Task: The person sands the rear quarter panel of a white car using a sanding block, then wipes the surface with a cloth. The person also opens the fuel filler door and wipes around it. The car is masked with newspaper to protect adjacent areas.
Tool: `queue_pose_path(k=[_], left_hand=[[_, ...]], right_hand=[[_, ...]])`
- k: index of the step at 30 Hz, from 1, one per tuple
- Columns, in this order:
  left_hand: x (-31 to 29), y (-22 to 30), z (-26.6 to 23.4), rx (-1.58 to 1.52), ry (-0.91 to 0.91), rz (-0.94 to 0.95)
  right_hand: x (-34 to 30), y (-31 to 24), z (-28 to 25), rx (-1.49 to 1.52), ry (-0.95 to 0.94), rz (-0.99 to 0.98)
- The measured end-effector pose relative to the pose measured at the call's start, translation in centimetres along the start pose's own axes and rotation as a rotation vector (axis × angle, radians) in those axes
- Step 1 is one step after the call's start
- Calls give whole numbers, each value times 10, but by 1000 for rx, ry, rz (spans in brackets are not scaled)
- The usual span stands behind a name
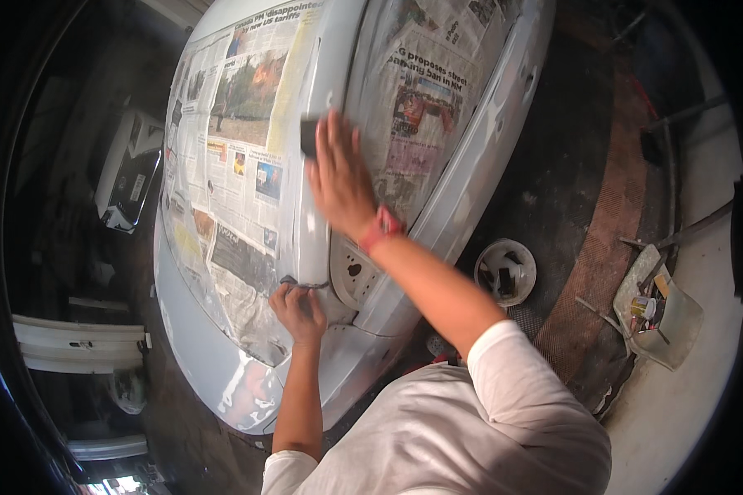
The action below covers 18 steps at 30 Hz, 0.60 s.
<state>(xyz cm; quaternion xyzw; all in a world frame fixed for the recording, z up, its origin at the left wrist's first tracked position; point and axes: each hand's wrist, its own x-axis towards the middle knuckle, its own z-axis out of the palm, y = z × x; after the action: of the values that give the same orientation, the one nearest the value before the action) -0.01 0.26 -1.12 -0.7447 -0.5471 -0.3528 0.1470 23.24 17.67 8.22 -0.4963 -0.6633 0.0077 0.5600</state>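
Two dark pieces against the car body (196, 337): limp cloth (307, 285) at bent fingertips of the left hand (298, 316) (pinched or only pressed, cannot tell); squared block (308, 139) held under straight fingers of the right hand (338, 177), blurred, over a smooth grey pillar (312, 247). Right forearm (437, 289) partly across a holed plate (343, 262). Creased newsprint (248, 165) to both sides of the pillar. Beyond: round pale bucket (530, 276), part filled; worn pale chair (681, 334) bearing clutter; long white panel (49, 342) far left.

Right fingers (336, 142) straight, left fingers (282, 299) curled
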Motion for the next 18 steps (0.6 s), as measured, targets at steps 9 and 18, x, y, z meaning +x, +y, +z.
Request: queue_pose_path(k=[9, 18], left_hand=[[35, 41, -21, 7, -87, -137], [120, 104, -19, -51, -22, -257]], right_hand=[[-132, -35, -25, 463, -253, 38], [-121, 23, -123, 1515, -30, 1134]])
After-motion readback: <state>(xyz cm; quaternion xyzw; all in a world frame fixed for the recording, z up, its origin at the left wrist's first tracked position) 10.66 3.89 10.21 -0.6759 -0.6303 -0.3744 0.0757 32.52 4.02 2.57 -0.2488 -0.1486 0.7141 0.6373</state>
